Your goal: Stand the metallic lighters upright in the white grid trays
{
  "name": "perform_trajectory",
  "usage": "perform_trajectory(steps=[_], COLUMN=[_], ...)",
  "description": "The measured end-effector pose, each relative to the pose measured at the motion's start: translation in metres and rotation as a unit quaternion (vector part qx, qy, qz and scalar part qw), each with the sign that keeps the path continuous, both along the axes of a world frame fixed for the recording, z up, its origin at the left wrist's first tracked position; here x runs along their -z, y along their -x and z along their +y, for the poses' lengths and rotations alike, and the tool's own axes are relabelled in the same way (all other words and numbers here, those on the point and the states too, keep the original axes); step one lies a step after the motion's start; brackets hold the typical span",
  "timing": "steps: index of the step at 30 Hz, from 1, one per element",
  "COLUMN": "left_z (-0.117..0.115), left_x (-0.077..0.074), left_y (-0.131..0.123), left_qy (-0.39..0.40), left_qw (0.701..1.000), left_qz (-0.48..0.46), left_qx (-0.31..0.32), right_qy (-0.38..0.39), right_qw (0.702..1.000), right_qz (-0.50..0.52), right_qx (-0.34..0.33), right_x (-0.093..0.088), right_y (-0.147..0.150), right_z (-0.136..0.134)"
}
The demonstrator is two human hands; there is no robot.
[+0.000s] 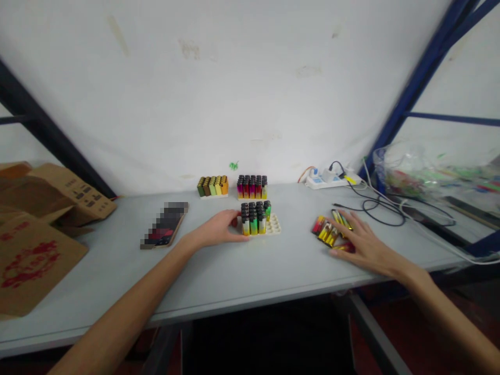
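A white tray (pixel 274 225) stands mid-table, its left part filled with upright black-topped lighters (pixel 253 224) in white, green and yellow. Empty sockets show at its right end. My left hand (pixel 221 227) grips the tray's left end, thumb at the front and fingers curled behind. On the right, several loose lighters (pixel 328 234) in yellow, red and dark colours lie flat on the table. Over their right side rests my right hand (pixel 361 244), fingers spread and touching some of them; what lies under the palm is hidden.
Behind stand a tray of green-to-orange lighters (pixel 213 186) and one of red and purple lighters (pixel 252 187). A phone (pixel 166 226) lies left, beside brown paper bags (pixel 42 255). A power strip (pixel 332 179), cables (pixel 375 205) and a plastic bag (pixel 414 172) occupy the right.
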State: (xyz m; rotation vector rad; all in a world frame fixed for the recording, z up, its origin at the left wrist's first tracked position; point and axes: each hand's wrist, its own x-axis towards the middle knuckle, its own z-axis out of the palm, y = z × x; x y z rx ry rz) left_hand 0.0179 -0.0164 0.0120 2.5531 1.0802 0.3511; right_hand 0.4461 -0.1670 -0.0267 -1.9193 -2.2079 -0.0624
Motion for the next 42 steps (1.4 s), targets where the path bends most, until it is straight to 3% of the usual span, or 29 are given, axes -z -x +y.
perform_trajectory(steps=[3,6,10,16,23,27,31,35,38,42], left_z=[0.0,0.0,0.001,0.0,0.001,0.002,0.003,0.003,0.002,0.002], left_x=[-0.001,0.0,0.001,0.001,0.003,0.004,0.005,0.005,0.004,0.004], left_y=[0.0,0.0,0.001,0.0,0.001,0.001,0.001,0.001,0.001,0.001], left_qy=[0.002,0.006,0.004,0.01,0.0,-0.006,-0.013,-0.009,-0.007,-0.008], left_qw=[1.0,1.0,1.0,1.0,1.0,1.0,1.0,1.0,1.0,1.0], left_qz=[0.003,-0.001,0.002,-0.008,0.001,0.005,0.01,0.007,0.012,0.015], left_qx=[0.0,-0.003,0.002,-0.002,0.003,0.007,0.007,0.009,0.01,0.01], right_qy=[-0.012,0.0,0.003,-0.025,-0.038,-0.002,-0.019,0.017,0.079,0.111], right_qw=[1.0,1.0,0.998,0.994,0.984,0.979,0.971,0.99,0.996,0.991], right_qz=[-0.022,-0.03,-0.037,-0.023,0.026,0.097,0.185,0.116,0.031,-0.014], right_qx=[0.006,-0.003,-0.05,-0.105,-0.171,-0.18,-0.148,-0.074,-0.003,0.073], right_x=[0.003,-0.003,-0.009,-0.005,-0.001,-0.013,-0.043,-0.067,-0.069,-0.055], right_y=[0.01,0.016,0.023,0.038,0.069,0.077,0.068,0.056,0.052,0.052], right_z=[0.002,0.024,0.05,0.068,0.091,0.104,0.125,0.152,0.167,0.173])
